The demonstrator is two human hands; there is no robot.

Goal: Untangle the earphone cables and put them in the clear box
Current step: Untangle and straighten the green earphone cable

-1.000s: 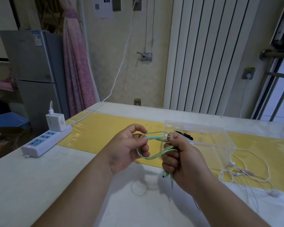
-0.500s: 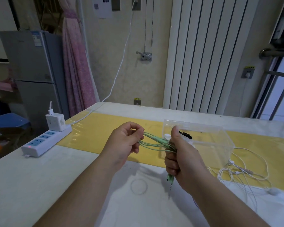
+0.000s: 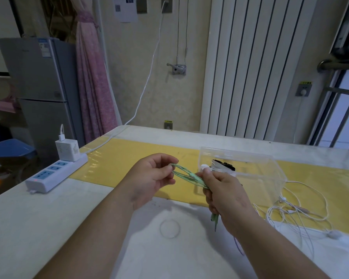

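A green earphone cable (image 3: 186, 175) is stretched in several strands between my two hands above the table. My left hand (image 3: 152, 178) pinches the looped end on the left. My right hand (image 3: 224, 193) is closed round the gathered bundle, with the green jack plug (image 3: 215, 219) hanging below the fist. Just behind my right hand stands the clear box (image 3: 268, 168), holding a black and white object (image 3: 223, 165). A tangle of white earphone cables (image 3: 298, 212) lies on the table to the right of the box.
A white power strip (image 3: 54, 175) with a charger plugged in sits at the table's left edge, its cable running up the wall. A yellow strip (image 3: 117, 164) crosses the table. A faint ring mark (image 3: 169, 228) shows on the white surface near me.
The loose green loop has been drawn out into taut, straighter strands between my hands. My left hand has shifted up and left, now pinching only the loop's end. The right fist stays put.
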